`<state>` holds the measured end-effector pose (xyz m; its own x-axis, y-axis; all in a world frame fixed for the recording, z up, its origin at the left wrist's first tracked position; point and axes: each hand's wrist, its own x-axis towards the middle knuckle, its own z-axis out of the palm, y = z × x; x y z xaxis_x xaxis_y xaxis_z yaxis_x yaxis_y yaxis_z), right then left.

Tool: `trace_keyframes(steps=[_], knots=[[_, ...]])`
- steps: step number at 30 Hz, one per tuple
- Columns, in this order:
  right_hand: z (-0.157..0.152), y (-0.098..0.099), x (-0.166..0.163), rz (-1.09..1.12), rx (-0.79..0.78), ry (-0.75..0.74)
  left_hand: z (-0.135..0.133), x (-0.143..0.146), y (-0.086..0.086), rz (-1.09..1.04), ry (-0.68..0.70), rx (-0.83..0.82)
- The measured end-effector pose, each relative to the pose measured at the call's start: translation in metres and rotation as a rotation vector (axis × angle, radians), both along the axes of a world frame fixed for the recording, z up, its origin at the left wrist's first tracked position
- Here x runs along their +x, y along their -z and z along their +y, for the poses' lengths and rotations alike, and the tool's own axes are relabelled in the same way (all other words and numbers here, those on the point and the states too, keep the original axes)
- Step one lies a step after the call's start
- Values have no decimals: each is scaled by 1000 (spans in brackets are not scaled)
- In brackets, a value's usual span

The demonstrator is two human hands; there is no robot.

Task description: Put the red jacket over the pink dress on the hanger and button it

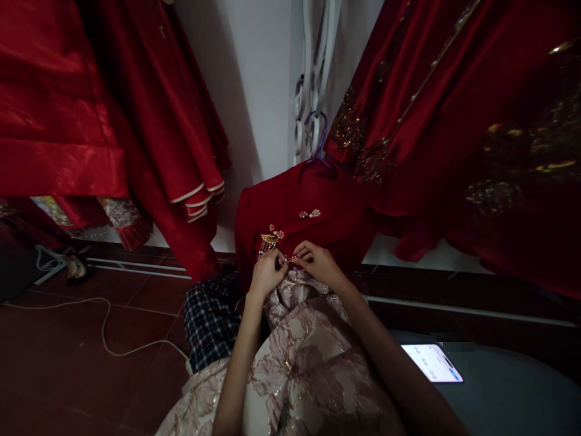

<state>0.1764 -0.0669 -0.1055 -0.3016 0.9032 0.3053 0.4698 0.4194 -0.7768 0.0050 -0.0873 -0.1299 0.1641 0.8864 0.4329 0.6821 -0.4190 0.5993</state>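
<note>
A red garment (272,203) hangs from a purple hanger (321,136) in front of me, its lower part reaching my lap. My left hand (271,272) and my right hand (315,260) meet at its front, fingertips pinched close together. Between them shows a small beaded ornament (291,260), mostly covered by the fingers. Just above my left hand sits a gold fan-shaped ornament (269,238) with hanging tassels and pearl flowers. Higher on the garment is another pearl flower clasp (310,214). Pale floral brocade cloth (308,345) lies over my lap below both hands.
Red garments (181,133) hang at the left, and embroidered red ones (431,121) at the right. A lit phone (433,363) lies on a grey surface (512,387) by my right arm. A white cable (106,327) crosses the tiled floor at the left, near a shoe (75,268).
</note>
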Motion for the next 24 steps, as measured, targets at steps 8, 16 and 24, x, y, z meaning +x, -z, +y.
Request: trace_keyframes(steps=[8,16,24], knots=[[-6,-2,-9,-36,72,33,-1,1,-4,-47,79,-4],[-5,-4,-5,-36,62,-3,-2,3,-5,-94,84,-52],[-3,-6,-2,7,35,-18,-4,2,-9,-102,83,-73]])
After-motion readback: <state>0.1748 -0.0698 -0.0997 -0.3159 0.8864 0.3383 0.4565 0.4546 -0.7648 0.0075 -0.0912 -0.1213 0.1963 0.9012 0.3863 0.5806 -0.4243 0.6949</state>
